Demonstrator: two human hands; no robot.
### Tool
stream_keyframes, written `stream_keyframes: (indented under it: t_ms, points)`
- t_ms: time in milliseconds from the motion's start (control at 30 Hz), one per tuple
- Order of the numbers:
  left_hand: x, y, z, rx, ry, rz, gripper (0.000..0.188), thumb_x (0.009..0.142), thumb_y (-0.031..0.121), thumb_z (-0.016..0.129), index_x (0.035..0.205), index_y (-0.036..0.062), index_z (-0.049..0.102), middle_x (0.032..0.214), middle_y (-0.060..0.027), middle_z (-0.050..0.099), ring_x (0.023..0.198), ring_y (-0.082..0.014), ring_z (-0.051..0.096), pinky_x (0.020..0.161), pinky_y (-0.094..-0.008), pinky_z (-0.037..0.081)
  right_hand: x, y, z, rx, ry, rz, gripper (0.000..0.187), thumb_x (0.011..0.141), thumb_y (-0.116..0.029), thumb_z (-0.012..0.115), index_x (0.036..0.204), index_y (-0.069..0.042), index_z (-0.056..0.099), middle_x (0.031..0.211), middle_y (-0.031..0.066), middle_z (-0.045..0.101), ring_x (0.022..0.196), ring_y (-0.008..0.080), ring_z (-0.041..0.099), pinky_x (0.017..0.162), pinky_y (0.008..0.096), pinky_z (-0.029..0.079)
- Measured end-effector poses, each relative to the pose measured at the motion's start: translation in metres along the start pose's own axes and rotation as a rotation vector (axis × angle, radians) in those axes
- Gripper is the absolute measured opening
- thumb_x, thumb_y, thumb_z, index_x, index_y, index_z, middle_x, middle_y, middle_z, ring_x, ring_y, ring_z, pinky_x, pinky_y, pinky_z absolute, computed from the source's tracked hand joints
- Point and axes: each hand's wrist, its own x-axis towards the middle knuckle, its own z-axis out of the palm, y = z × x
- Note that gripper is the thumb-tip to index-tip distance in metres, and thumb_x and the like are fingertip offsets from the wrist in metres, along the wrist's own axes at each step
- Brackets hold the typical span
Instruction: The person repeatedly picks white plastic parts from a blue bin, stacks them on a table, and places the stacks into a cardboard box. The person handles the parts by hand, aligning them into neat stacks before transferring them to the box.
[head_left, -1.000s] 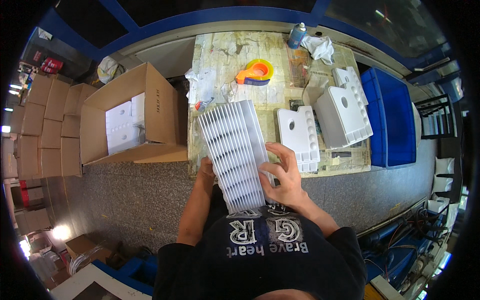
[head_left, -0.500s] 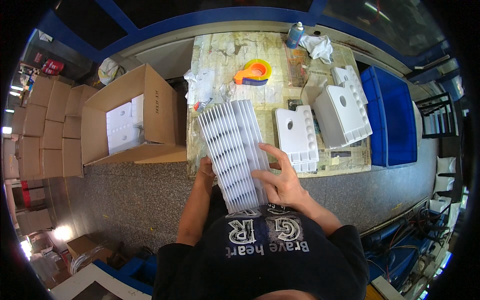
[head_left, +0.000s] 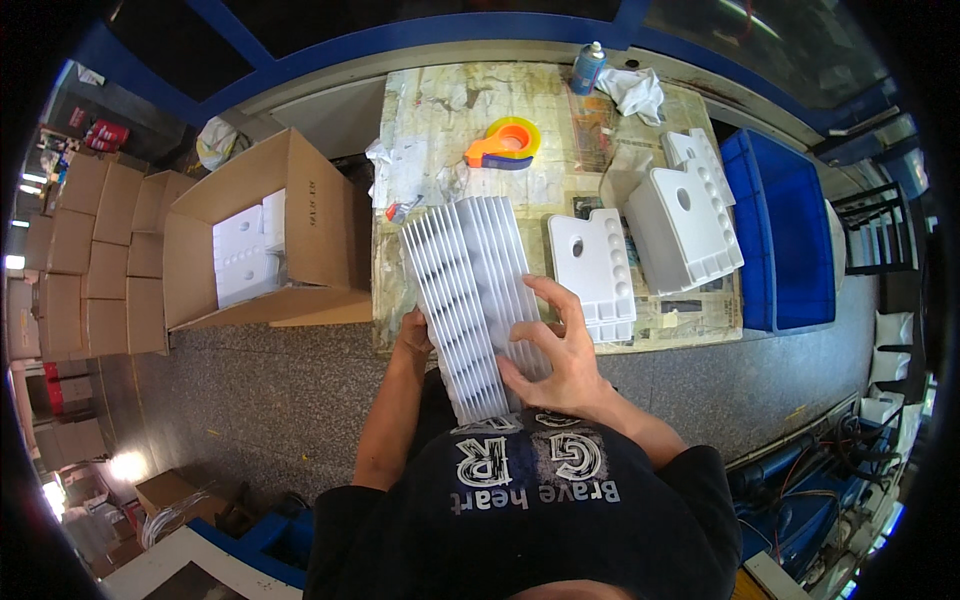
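Observation:
I hold a long stack of thin white ribbed panels (head_left: 470, 295) upright on edge against my body, leaning over the front edge of the table (head_left: 440, 110). My right hand (head_left: 553, 350) lies flat on the stack's lower right side, fingers spread over the panel edges. My left hand (head_left: 413, 333) grips the stack's left side from below and is mostly hidden behind it.
Two stacks of white foam trays (head_left: 595, 272) (head_left: 685, 225) sit right of the panels. An orange tape dispenser (head_left: 503, 145), a spray can (head_left: 587, 67) and a rag (head_left: 632, 92) lie farther back. An open cardboard box (head_left: 265, 235) stands left, a blue crate (head_left: 790, 235) right.
My right hand has slid from the stack's right edge across onto its face, fingers now spread over the panels. The stack has barely shifted.

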Motion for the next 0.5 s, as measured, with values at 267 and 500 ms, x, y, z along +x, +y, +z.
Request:
stream_keyframes:
  t_ms: [267, 500]
  points:
    - [0.0031, -0.0018, 0.0036, -0.009, -0.013, 0.005, 0.08, 0.074, 0.032, 0.066, 0.14, 0.0016, 0.033, 0.133, -0.0175, 0.049, 0.117, -0.0303, 0.054, 0.097, -0.049, 0.047, -0.0028, 0.0021, -0.002, -0.119, -0.087, -0.117, 0.035, 0.062, -0.002, 0.072, 0.094, -0.017, 0.069, 0.136, 0.0161, 0.039, 0.124, 0.039, 0.041, 0.086, 0.0417, 0.051]
    - [0.0025, -0.0047, 0.0026, -0.022, -0.022, 0.017, 0.082, 0.072, 0.031, 0.069, 0.14, 0.0017, 0.034, 0.132, -0.0175, 0.05, 0.115, -0.0301, 0.055, 0.096, -0.0492, 0.048, -0.0007, 0.0023, -0.0077, -0.178, -0.173, -0.166, 0.023, 0.066, -0.014, 0.071, 0.089, -0.014, 0.071, 0.137, 0.0146, 0.038, 0.127, 0.0441, 0.034, 0.089, 0.0442, 0.049]
